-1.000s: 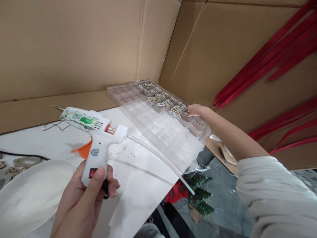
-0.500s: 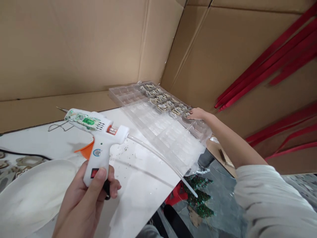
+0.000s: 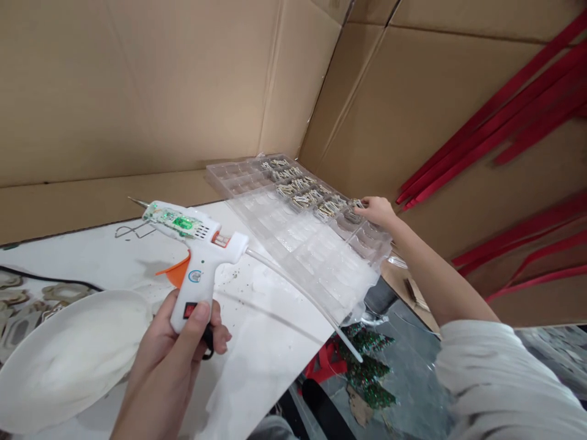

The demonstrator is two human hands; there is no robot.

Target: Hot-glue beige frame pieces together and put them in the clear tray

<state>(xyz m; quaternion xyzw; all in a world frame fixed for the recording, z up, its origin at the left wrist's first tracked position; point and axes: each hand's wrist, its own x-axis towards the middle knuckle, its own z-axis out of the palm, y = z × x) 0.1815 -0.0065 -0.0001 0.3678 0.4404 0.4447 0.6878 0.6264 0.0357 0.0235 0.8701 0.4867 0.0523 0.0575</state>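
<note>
My left hand (image 3: 178,354) is wrapped round the handle of a white hot glue gun (image 3: 202,263). Its metal nozzle points up and left, and an orange trigger sticks out in front. A long glue stick (image 3: 302,293) trails from its back over the table edge. At the far side, my right hand (image 3: 378,211) reaches a clear plastic compartment box (image 3: 238,171). Its fingertips pinch a small metal piece (image 3: 356,205) just above one compartment; the piece's exact kind is too small to make out. Several compartments hold small gold and silver metal pieces (image 3: 305,198).
A white oval plate (image 3: 68,360) stands at the left on the white table (image 3: 257,360), near a black cord (image 3: 59,278). Cardboard walls (image 3: 160,79) rise behind, with red ribbons (image 3: 481,116) hanging at the right. A small green glittery tree (image 3: 371,360) is below the table edge.
My right hand has lifted slightly from the compartment, and a small metal piece now shows at its fingertips. The glue gun sits a little farther right and lower in view.
</note>
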